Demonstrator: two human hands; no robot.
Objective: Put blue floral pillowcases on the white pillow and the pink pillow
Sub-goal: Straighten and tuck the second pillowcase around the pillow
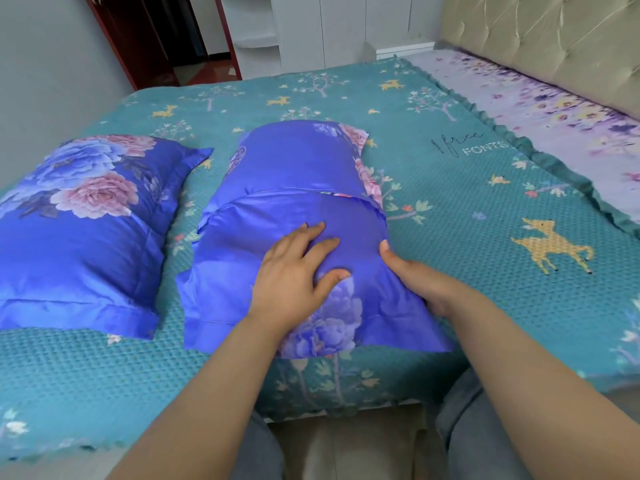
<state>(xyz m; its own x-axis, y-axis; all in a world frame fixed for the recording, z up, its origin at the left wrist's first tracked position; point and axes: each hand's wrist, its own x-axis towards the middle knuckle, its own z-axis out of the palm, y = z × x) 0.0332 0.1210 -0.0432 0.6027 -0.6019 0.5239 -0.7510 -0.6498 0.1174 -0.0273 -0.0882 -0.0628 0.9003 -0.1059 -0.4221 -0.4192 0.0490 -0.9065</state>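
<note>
Two pillows in blue floral pillowcases lie on the teal bed cover. The left pillow is fully covered and lies flat, floral side up. The middle pillow lies lengthwise in front of me, its case overlapping in a flap across the middle; no white or pink pillow fabric shows. My left hand presses flat on the near half of this pillow with fingers spread. My right hand is at its right edge, thumb on top and fingers tucked out of sight under the fabric, gripping the case.
The teal bed cover with deer and tree prints spreads over the bed; a purple floral sheet and beige padded headboard lie at right. A white wardrobe and dark red door frame stand beyond. My knees touch the bed's near edge.
</note>
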